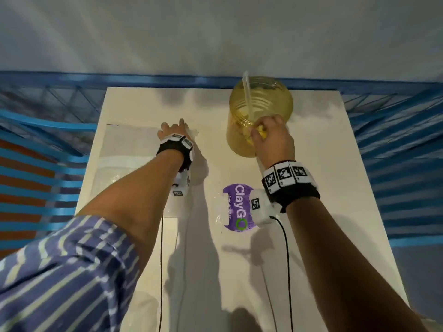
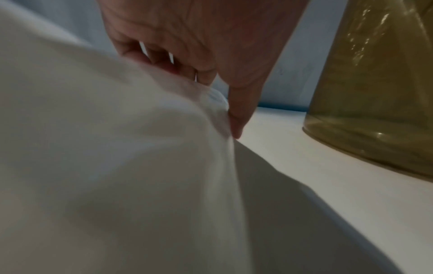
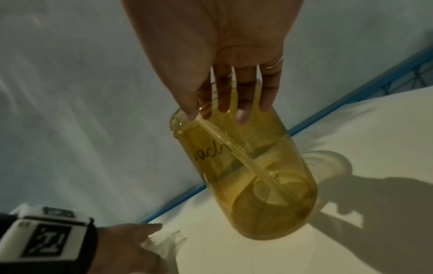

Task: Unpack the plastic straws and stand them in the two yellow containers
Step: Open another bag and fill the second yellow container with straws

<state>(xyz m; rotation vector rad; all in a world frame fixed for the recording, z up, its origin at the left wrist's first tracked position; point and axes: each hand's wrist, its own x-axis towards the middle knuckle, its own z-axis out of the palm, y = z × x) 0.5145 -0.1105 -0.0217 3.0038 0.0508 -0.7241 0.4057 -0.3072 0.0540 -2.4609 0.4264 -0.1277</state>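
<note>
One yellow see-through container (image 1: pixel 260 111) stands on the white table (image 1: pixel 311 212) at the far right. A clear straw (image 1: pixel 247 92) slants inside it, its end above the rim. My right hand (image 1: pixel 261 133) is at the container, and in the right wrist view its thumb and forefinger pinch the straw (image 3: pixel 234 148) at the mouth of the container (image 3: pixel 269 185). My left hand (image 1: pixel 173 129) lies with straight fingers on a clear plastic bag (image 1: pixel 129 152) at the far left. Up close, my left hand (image 2: pixel 234 100) presses on the bag's bulging film (image 2: pixel 117 148).
A plastic pack with a purple ClayGo label (image 1: pixel 236 207) lies mid-table beneath my right wrist. Blue metal frames (image 1: pixel 48 144) flank both sides and the far edge. A pale wall (image 1: pixel 215 32) rises behind. Thin black cables (image 1: pixel 161 271) trail from both wrists.
</note>
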